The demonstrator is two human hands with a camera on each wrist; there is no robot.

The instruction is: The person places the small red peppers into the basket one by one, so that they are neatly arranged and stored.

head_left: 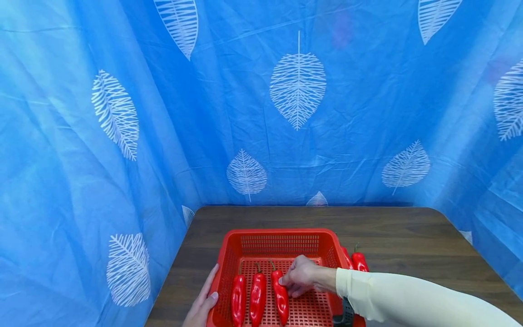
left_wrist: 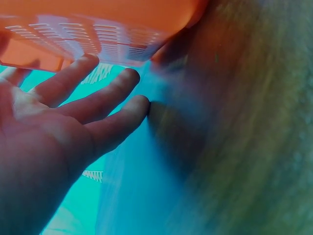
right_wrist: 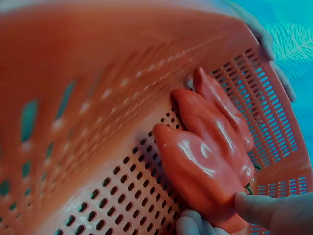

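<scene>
Three red peppers lie side by side, stems toward the back, in a red perforated basket [head_left: 282, 232]: a left one [head_left: 238, 299], a middle one [head_left: 258, 299] and a right one [head_left: 281, 299]. My right hand [head_left: 304, 276] pinches the right pepper near its stem end; the right wrist view shows the thumb on top of that pepper [right_wrist: 198, 169] and curled fingers beside it. Along the basket's left outer wall rests my left hand [head_left: 202, 302], fingers extended; in the left wrist view this hand [left_wrist: 58, 127] has its fingers spread against the basket [left_wrist: 112, 19].
More red peppers [head_left: 359, 262] lie on the dark wooden table [head_left: 392, 231] just outside the basket's right wall, partly hidden by the rim and my right forearm. A blue curtain [head_left: 343, 136] with white leaf prints surrounds the table at the back and sides.
</scene>
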